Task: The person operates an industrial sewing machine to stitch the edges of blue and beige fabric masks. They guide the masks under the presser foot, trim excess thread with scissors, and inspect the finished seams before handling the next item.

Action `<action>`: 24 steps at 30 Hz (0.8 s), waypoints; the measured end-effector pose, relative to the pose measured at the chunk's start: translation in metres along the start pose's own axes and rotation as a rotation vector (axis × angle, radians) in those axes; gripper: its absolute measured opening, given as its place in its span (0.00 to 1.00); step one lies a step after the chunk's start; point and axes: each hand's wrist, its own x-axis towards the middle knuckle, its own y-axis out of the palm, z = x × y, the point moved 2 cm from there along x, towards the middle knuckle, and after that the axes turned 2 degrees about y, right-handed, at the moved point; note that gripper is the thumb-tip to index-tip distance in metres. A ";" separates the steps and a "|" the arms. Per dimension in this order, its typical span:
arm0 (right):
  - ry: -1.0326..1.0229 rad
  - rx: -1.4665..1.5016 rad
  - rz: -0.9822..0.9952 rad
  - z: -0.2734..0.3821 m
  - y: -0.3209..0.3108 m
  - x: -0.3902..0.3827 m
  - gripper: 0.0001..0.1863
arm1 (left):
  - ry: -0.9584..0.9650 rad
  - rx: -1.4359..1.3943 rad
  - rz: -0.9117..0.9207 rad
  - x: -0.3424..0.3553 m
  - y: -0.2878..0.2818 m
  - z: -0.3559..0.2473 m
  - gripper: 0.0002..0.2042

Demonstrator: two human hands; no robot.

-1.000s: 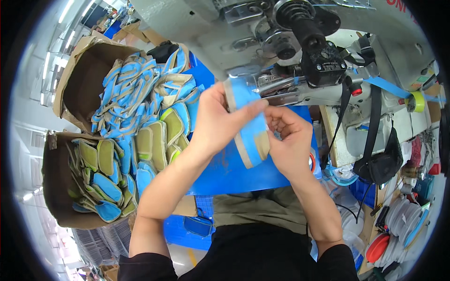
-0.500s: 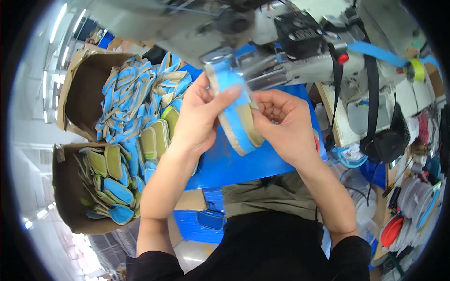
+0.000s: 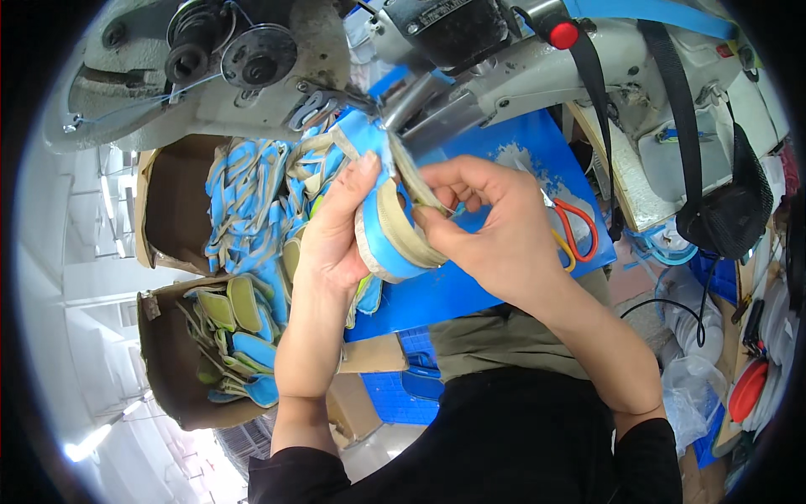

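A blue and beige fabric strip [image 3: 384,235] is curled into a loop beneath the sewing machine's metal guide [image 3: 411,105], with its top at the guide. My left hand [image 3: 336,223] grips the strip at its left side, thumb pressed on the upper blue part. My right hand [image 3: 495,227] is closed on the loop's right side, thumb and fingers at the beige edge. The machine body [image 3: 138,88] arches over both hands. Scissors with orange and yellow handles [image 3: 579,227] lie just right of my right hand on the blue table [image 3: 407,307].
Cardboard boxes on the left hold blue-beige strips [image 3: 235,202] and green and blue pads [image 3: 243,311]. Black straps and a black pouch [image 3: 714,218] hang at the right, beside a side table [image 3: 634,202], hanging cables and a red disc [image 3: 747,391]. A roller with blue tape [image 3: 655,13] is at top right.
The view has shifted, showing more of the machine. The strip has bent from a flatter band into a curled loop, and my right fingers have moved onto its beige edge. The scissors show more fully.
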 end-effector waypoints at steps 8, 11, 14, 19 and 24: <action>-0.025 -0.011 -0.007 0.002 -0.001 -0.003 0.14 | 0.030 0.126 -0.118 0.001 0.006 0.005 0.08; -0.002 0.002 -0.006 0.002 0.000 -0.003 0.14 | 0.045 0.137 -0.109 -0.001 0.010 0.005 0.10; 0.017 0.034 -0.002 0.002 0.002 -0.004 0.14 | 0.224 0.205 -0.067 -0.005 0.003 0.012 0.13; 0.071 0.109 0.025 -0.002 0.002 -0.005 0.14 | 1.360 1.311 -0.282 -0.020 -0.007 0.007 0.19; 0.091 0.161 0.036 -0.007 0.006 -0.004 0.14 | 1.619 1.946 0.096 -0.023 0.013 0.002 0.16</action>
